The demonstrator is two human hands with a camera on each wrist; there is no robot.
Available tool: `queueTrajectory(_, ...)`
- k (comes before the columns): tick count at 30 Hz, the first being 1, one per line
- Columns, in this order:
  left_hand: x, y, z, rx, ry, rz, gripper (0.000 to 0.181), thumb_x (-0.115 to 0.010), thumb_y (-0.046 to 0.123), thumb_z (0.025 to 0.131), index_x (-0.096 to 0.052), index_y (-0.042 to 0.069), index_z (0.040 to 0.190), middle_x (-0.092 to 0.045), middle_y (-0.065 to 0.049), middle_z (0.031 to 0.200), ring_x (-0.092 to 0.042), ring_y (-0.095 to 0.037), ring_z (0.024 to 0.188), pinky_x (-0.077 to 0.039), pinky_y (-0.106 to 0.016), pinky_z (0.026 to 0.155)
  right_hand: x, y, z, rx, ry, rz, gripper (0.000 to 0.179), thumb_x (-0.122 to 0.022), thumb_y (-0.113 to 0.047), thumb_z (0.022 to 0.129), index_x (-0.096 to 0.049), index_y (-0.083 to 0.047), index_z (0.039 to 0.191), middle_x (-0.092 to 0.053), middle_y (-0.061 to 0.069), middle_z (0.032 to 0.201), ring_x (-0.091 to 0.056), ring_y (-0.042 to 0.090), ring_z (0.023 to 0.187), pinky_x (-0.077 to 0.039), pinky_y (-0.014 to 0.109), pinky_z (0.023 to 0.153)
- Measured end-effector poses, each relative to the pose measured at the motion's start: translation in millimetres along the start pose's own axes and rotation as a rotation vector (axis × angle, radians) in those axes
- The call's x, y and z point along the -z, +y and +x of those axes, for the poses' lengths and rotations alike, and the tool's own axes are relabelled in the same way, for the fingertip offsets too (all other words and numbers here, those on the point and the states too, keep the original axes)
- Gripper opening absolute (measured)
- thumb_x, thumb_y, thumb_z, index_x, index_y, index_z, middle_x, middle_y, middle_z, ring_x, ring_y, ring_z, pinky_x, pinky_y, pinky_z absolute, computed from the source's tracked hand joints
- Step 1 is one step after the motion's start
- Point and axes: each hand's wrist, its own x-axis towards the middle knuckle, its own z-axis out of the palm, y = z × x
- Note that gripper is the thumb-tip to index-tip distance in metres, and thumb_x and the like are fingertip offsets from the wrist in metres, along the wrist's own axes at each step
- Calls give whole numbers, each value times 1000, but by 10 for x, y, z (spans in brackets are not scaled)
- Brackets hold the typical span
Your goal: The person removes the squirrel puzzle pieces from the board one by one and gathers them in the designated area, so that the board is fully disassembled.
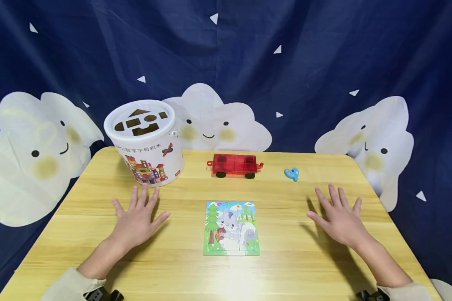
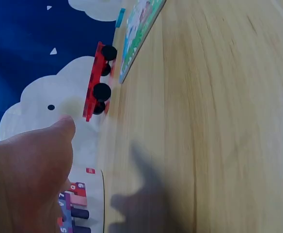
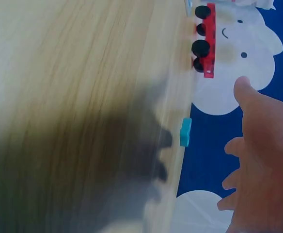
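My left hand [image 1: 135, 221] is spread palm down over the left part of the table, holding nothing, its fingertips close to a white bucket [image 1: 162, 161]. Over the right side, my right hand [image 1: 340, 219] is spread in the same way, also holding nothing. Between the hands lies a square picture puzzle [image 1: 231, 228] of a squirrel with an acorn. Behind it stands a red toy wagon [image 1: 234, 164] on black wheels. A small blue whale-shaped piece [image 1: 291, 173] lies to the wagon's right, beyond my right fingertips. In the right wrist view, that blue piece [image 3: 185, 132] shows edge-on.
The bucket's white lid [image 1: 139, 118] has cut-out shapes in it. All of this stands on a light wooden table [image 1: 278, 267]. A dark blue curtain [image 1: 241, 42] with smiling clouds and white triangles hangs right behind the table's far edge.
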Motion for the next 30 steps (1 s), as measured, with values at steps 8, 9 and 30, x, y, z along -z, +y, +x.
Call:
queueTrajectory(8,-5,166,36,-88,-9,-30,83,-48,58,102,-29,1,159,-10,-30,165,-6,-53,151,1,-83,106,-25,-83,91,43,35,63,77,-51,-51,104,-25,-6,162,-16,37,161,-13,58,147,-3,83,106)
queueTrajectory(9,-7,201,49,-104,-6,-35,81,-49,57,103,-30,1,159,-11,-30,165,-7,-52,151,0,-82,107,-33,-97,105,45,38,74,76,-51,-50,105,-25,-6,162,-18,36,161,-16,58,147,-7,82,106)
queueTrajectory(30,-376,1073,380,-323,-91,-106,79,-50,53,104,-27,5,161,-13,-24,167,-8,-44,154,-6,-61,121,-525,-794,502,124,53,519,50,-59,-29,105,-54,4,142,-62,23,131,-63,36,114,-51,54,98)
